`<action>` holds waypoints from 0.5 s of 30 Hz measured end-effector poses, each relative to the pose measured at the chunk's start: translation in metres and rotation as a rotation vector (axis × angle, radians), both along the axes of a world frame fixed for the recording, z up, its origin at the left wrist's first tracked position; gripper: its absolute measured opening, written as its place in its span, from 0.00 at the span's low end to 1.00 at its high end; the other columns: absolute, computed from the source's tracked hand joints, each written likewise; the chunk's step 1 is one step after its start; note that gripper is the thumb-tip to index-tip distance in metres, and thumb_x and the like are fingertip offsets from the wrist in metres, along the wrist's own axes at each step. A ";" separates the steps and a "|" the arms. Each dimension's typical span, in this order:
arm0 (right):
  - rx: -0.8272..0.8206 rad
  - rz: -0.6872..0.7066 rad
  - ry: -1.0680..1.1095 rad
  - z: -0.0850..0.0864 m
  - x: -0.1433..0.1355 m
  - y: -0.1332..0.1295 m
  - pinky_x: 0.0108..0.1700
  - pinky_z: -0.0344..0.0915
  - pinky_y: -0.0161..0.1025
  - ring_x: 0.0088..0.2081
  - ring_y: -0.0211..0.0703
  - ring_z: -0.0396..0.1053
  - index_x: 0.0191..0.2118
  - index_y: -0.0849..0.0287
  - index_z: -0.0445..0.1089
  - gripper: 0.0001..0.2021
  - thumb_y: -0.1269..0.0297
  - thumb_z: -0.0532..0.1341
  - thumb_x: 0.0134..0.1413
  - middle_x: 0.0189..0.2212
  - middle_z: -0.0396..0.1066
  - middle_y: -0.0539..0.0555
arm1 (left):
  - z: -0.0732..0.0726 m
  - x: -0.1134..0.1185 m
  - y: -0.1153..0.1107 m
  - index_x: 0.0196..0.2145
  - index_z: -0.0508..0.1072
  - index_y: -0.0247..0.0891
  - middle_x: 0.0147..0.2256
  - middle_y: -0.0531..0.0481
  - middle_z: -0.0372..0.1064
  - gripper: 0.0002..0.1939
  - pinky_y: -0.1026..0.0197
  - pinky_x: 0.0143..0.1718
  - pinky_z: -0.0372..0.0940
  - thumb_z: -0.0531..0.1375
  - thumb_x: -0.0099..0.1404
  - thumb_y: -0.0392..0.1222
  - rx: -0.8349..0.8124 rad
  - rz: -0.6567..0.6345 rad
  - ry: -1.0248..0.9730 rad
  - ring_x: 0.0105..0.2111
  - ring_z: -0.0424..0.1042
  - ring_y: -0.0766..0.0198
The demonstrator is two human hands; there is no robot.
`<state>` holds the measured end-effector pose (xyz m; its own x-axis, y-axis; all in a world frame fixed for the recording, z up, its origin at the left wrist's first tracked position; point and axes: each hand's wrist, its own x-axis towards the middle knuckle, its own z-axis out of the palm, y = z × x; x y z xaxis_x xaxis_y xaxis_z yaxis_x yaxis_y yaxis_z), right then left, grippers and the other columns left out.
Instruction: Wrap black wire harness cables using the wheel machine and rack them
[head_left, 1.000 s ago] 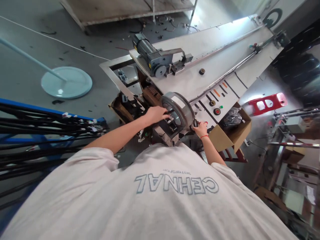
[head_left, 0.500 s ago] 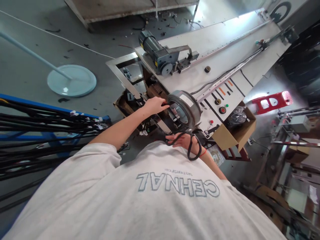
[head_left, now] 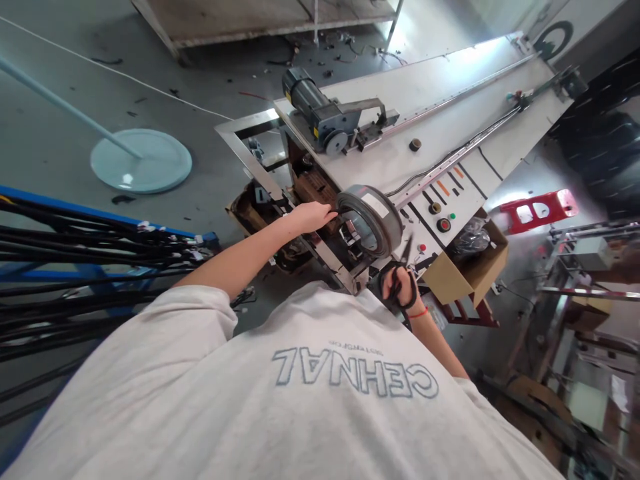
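Note:
Black-handled scissors (head_left: 397,288) are in my right hand (head_left: 404,287), which is closed round their loops. Their blades point away from me, toward the table corner. My left hand (head_left: 316,217) is pinched at the left rim of a grey metal ring (head_left: 383,207) with a white label. Whatever lies between those fingertips is too small to make out. The ring stands tilted at the near end of the long white table (head_left: 370,160), and a small metal mechanism (head_left: 350,235) shows inside its opening.
A motor with a pulley (head_left: 320,113) is mounted at the table's left end. Tape rolls (head_left: 415,144), buttons and coloured strips lie along the top. A cardboard box (head_left: 460,280) hangs at the right. Black cables (head_left: 90,267) on a blue rack are at my left.
My right hand has moved right and away from my shirt, and the scissors have swung so their blades point forward. My left hand stays by the ring, slightly lower in view.

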<state>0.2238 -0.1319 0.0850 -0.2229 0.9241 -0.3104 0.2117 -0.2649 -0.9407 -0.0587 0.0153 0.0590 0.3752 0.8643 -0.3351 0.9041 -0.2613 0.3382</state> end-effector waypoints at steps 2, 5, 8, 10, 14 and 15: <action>0.026 -0.200 -0.297 -0.005 0.025 0.015 0.29 0.62 0.38 0.19 0.39 0.60 0.18 0.55 0.60 0.26 0.41 0.51 0.59 0.12 0.61 0.50 | -0.010 0.000 -0.001 0.42 0.73 0.31 0.40 0.37 0.75 0.24 0.61 0.44 0.64 0.44 0.72 0.49 -0.066 0.002 -0.053 0.43 0.74 0.54; -0.015 -0.343 -0.721 -0.007 0.050 0.059 0.38 0.65 0.41 0.28 0.43 0.67 0.24 0.57 0.65 0.15 0.51 0.64 0.48 0.20 0.67 0.51 | -0.022 -0.002 -0.007 0.33 0.72 0.35 0.33 0.43 0.74 0.22 0.62 0.40 0.64 0.44 0.70 0.51 -0.204 0.100 -0.223 0.36 0.73 0.57; 0.216 -0.479 -0.755 0.011 0.053 0.083 0.43 0.65 0.41 0.36 0.45 0.69 0.32 0.59 0.68 0.13 0.55 0.65 0.48 0.31 0.73 0.55 | -0.030 -0.007 -0.018 0.25 0.64 0.39 0.22 0.49 0.64 0.24 0.61 0.29 0.62 0.46 0.67 0.60 -0.389 0.251 -0.441 0.24 0.66 0.62; 0.258 -0.402 -0.522 0.026 0.036 0.076 0.36 0.65 0.38 0.29 0.40 0.67 0.29 0.59 0.68 0.16 0.50 0.59 0.55 0.26 0.70 0.53 | -0.032 -0.012 -0.028 0.22 0.58 0.40 0.18 0.53 0.55 0.26 0.63 0.22 0.57 0.49 0.65 0.65 -0.550 0.292 -0.593 0.19 0.58 0.66; -0.114 0.118 0.013 0.025 -0.032 0.049 0.21 0.53 0.33 0.16 0.33 0.55 0.24 0.60 0.68 0.24 0.43 0.56 0.57 0.13 0.59 0.47 | -0.026 -0.023 -0.052 0.22 0.52 0.41 0.18 0.57 0.43 0.29 0.65 0.15 0.49 0.52 0.62 0.68 -0.896 0.292 -0.791 0.15 0.46 0.71; -0.186 0.170 0.101 0.016 -0.050 0.047 0.20 0.51 0.32 0.16 0.32 0.54 0.26 0.60 0.69 0.23 0.43 0.58 0.56 0.13 0.58 0.45 | -0.024 -0.025 -0.060 0.22 0.53 0.41 0.18 0.57 0.42 0.28 0.65 0.15 0.48 0.51 0.63 0.68 -0.970 0.284 -0.815 0.15 0.45 0.70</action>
